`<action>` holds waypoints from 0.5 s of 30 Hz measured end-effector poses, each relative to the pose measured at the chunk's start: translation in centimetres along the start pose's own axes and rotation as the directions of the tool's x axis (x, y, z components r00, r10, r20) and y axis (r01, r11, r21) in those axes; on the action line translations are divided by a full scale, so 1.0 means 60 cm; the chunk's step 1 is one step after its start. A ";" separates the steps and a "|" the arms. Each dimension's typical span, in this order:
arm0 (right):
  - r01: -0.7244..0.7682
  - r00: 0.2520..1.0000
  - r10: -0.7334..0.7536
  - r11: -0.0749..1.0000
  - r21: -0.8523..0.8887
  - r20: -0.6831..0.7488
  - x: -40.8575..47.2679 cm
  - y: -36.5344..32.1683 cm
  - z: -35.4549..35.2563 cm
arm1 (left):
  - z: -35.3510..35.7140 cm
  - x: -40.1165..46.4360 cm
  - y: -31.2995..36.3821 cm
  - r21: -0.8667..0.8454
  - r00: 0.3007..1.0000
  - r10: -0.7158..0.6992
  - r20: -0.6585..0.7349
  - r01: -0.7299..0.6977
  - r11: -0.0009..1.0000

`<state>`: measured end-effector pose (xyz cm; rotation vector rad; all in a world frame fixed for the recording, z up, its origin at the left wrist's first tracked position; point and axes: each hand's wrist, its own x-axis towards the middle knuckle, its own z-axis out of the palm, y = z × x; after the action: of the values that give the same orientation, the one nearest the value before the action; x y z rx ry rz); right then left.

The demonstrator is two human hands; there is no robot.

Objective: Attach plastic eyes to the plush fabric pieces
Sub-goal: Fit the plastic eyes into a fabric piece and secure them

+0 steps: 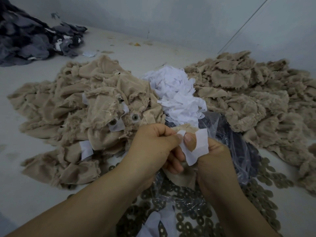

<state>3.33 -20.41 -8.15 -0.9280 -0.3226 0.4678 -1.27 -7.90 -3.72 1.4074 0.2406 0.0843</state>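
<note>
- tan plush piece [181, 177] sits between my two hands, low centre of view, over the clear plastic bag [239, 151]. knit backing faces up; fuzzy pile shows only at the frayed top edge.
- white backing patch [198, 147] lies against it, thin and creased, with a rounded cut-out through which my thumb shows.
- left hand [153, 147]: fingers curled, thumb and forefinger pinching the patch's left corner, other fingers under the fabric.
- right hand [215, 159]: fingers curled around the plush, thumb pressed onto the patch.
- finished pile [85, 106] to the left: same tan fabric, two grey plastic eyes [135, 117] visible, each a round disc with a dark centre, beside white patches.
- heap of white patches [176, 93] behind my hands; second tan pile [253, 93] to the right.
- dark ring washers [196, 219] scattered near my wrists.
- grey fabric heap [30, 40] far left.
- no readable writing or labels.
</note>
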 end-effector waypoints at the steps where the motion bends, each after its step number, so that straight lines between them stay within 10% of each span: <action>1: 0.015 1.000 -0.016 0.999 -0.037 -0.017 -0.001 0.001 -0.004 | 0.001 0.000 0.001 0.000 1.000 -0.001 -0.005 0.001 1.000; 10: 0.015 0.969 -0.113 0.913 -0.407 -0.218 -0.003 -0.004 -0.022 | 0.003 0.006 -0.007 0.285 0.977 0.181 -0.116 -0.142 0.948; 15: 0.032 0.967 -0.109 0.950 -0.311 -0.232 -0.005 -0.002 -0.013 | -0.002 0.009 -0.013 0.568 0.924 0.382 -0.038 -0.294 0.769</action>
<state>3.44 -21.17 -8.49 -1.2598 -0.2023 0.2336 -0.85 -7.84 -4.54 2.0247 0.1333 0.4566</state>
